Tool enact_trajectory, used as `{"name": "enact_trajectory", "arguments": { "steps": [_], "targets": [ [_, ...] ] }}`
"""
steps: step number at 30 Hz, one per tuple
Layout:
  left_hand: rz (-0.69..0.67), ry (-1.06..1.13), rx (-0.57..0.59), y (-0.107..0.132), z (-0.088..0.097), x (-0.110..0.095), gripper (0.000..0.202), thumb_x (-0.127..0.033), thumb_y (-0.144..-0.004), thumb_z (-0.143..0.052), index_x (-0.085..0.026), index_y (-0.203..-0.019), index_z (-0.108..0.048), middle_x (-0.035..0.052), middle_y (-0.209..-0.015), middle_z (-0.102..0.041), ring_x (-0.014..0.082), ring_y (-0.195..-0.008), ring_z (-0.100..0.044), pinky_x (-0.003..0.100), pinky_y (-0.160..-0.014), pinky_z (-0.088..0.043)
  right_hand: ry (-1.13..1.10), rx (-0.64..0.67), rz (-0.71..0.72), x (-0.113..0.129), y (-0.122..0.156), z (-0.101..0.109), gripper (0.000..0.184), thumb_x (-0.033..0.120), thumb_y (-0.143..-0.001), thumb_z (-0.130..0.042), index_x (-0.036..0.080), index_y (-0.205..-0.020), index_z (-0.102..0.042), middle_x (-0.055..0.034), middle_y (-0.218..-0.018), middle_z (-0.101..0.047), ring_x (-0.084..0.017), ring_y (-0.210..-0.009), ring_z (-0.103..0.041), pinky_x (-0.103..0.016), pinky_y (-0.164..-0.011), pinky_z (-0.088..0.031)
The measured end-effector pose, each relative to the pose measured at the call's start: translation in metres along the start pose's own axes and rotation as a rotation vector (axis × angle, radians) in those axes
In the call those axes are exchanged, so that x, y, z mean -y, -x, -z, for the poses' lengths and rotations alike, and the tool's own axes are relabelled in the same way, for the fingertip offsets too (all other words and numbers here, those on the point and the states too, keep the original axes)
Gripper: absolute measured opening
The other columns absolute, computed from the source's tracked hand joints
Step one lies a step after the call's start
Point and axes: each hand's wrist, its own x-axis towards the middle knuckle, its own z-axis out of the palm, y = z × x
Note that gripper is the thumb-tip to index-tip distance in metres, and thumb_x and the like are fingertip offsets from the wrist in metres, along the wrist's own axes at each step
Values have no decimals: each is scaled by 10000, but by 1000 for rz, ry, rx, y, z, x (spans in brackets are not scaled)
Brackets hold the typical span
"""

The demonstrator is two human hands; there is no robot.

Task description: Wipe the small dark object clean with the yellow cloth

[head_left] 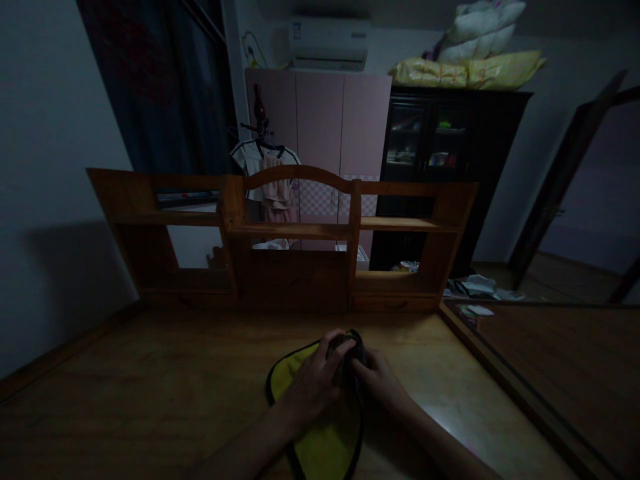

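Note:
A yellow cloth (325, 447) with a dark border lies on the wooden desk (150, 387) in front of me. My left hand (315, 380) rests on its far end with the fingers curled round a bunched, dark part of the cloth (347, 347). My right hand (383, 380) meets it from the right and pinches the same bunched part. Both hands are closed and touch each other over the fabric.
A wooden shelf unit (290, 230) stands at the desk's back edge. Behind it are a pink wardrobe (320, 133), hanging clothes (273, 180) and a dark cabinet (440, 153) topped with bedding. The desk's right edge (500, 367) drops to the floor. The room is dim.

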Motion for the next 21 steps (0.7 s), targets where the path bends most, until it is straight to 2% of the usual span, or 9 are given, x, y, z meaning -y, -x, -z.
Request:
{"name": "enact_trajectory", "arguments": {
  "steps": [4, 9, 13, 17, 21],
  "targets": [
    [37, 98, -47, -1, 1, -4, 763, 31, -707, -532, -311, -1363, -342, 51, -1428, -282, 217, -1221, -452, 400, -1030, -433, -3, 13, -18, 5, 2, 1, 225, 293, -801, -595, 115, -917, -670, -45, -859, -688, -232, -826, -619, -296, -711, -480],
    [26, 179, -195, -4, -3, -3, 612, -8, -765, -528, -254, -1306, -379, 79, -1330, -377, 217, -1237, -429, 402, -1053, -392, -22, 26, -79, 13, 5, 2, 263, 325, -807, -572, 110, -910, -682, -38, -828, -672, -217, -800, -602, -297, -725, -464],
    [39, 190, -281, -6, -7, 2, 624, -33, -745, -567, -226, -1293, -339, 96, -1304, -395, 230, -1228, -429, 423, -1049, -377, -41, -53, -157, 16, 8, 4, 306, 368, -805, -555, 140, -947, -701, -55, -946, -674, -238, -940, -585, -308, -793, -459],
    [53, 202, -301, -6, -9, 3, 715, -78, -682, -650, -214, -1296, -311, 106, -1308, -392, 250, -1215, -440, 434, -1027, -393, -50, -64, -164, 20, 11, 4, 302, 374, -793, -548, 153, -919, -710, -60, -964, -671, -249, -960, -579, -334, -822, -458],
    [34, 193, -252, -5, -7, 1, 691, -69, -680, -632, -225, -1292, -352, 98, -1325, -381, 245, -1212, -446, 427, -1033, -391, -46, -43, -139, 19, 11, 4, 307, 384, -794, -544, 148, -898, -710, -64, -925, -674, -247, -911, -583, -337, -799, -455]
  ]
}}
